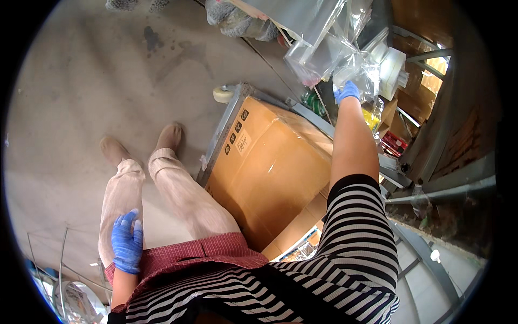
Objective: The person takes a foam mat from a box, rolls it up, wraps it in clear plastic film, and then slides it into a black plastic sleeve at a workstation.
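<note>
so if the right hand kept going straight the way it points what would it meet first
Probably the crumpled clear plastic bags: the right hand already reaches into them. The white tape roll lies just beyond, though depth is unclear.

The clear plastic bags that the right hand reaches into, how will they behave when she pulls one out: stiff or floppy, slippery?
The clear plastic bags look thin and crumpled, so one would probably hang floppy and weigh little. Their glossy film may slip against the right hand, which wears a blue glove. They overlap loosely, so neighbours might drag along. The left hand rests on the thigh.

Metal cart (226, 127) carries cardboard box (270, 162), seemingly 1.
</note>
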Demonstrator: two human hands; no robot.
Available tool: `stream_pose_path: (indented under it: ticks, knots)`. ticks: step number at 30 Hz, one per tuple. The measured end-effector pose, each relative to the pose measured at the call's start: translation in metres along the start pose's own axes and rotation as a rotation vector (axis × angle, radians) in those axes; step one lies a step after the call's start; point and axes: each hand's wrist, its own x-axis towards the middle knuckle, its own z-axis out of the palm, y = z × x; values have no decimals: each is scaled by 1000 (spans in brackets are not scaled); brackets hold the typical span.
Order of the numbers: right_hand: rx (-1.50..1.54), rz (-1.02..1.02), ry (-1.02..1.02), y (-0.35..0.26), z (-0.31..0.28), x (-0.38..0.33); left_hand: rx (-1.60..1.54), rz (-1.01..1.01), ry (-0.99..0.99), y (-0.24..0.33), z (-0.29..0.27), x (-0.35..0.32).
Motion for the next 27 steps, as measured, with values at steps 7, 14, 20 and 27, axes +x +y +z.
stream_pose_path:
  ticks: [7,14,20,27]
  knots:
    - [850,-304,253,-109,-40,-70,-30,16,-7,17,3,11]
    - [361,-542,427,-113,-43,-70,-59,-2,-69,14,0,18]
    - [128,-488,431,-137,-61,-84,-87,-31,-59,10,-3,15]
    - [25,-293,405,-129,-69,-93,-53,-25,-97,3,-8,16]
